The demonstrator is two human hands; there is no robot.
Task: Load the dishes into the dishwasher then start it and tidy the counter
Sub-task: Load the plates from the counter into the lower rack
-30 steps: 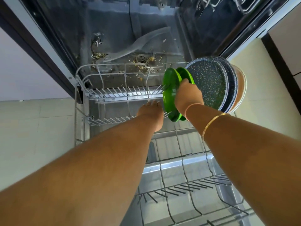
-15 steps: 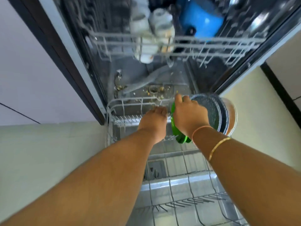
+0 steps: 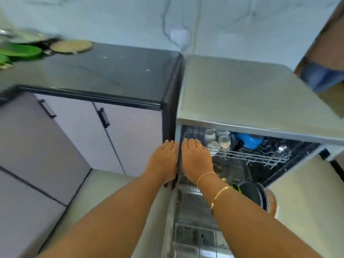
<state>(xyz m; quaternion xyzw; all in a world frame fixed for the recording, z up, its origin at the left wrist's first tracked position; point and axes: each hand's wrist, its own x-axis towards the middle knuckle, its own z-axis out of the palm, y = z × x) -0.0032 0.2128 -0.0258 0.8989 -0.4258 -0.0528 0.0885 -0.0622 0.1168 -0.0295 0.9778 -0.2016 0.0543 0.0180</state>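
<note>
Stretching forward side by side, the left hand point(image 3: 163, 161) and right hand point(image 3: 195, 161) are both flat, fingers straight and close together, and neither holds anything. The left hand lies over the dark end panel of the desk point(image 3: 111, 71). The right hand (a ring point(image 3: 199, 145) on one finger, two thin bangles point(image 3: 220, 192) at the wrist) has its fingertips at the left corner of the dishwasher point(image 3: 260, 94) opening, near the upper rack point(image 3: 247, 157). Whether either hand touches these surfaces cannot be told.

The dishwasher stands open. The upper rack carries pale glass jars point(image 3: 210, 135) on the left and a blue bowl point(image 3: 249, 141) beside them. Lower down, to the right of the right forearm, dark speckled plates point(image 3: 251, 194) stand on edge, with a sliver of green plate point(image 3: 237, 189) on their left and a brownish plate point(image 3: 272, 203) on their right.

At the far left of the desk lie blurred green plates point(image 3: 20, 51) and a round tan disc point(image 3: 71, 46). Pale cupboard doors point(image 3: 130, 136) with black handles point(image 3: 104, 117) sit beneath the desk. Any lettering is too blurred to read.
</note>
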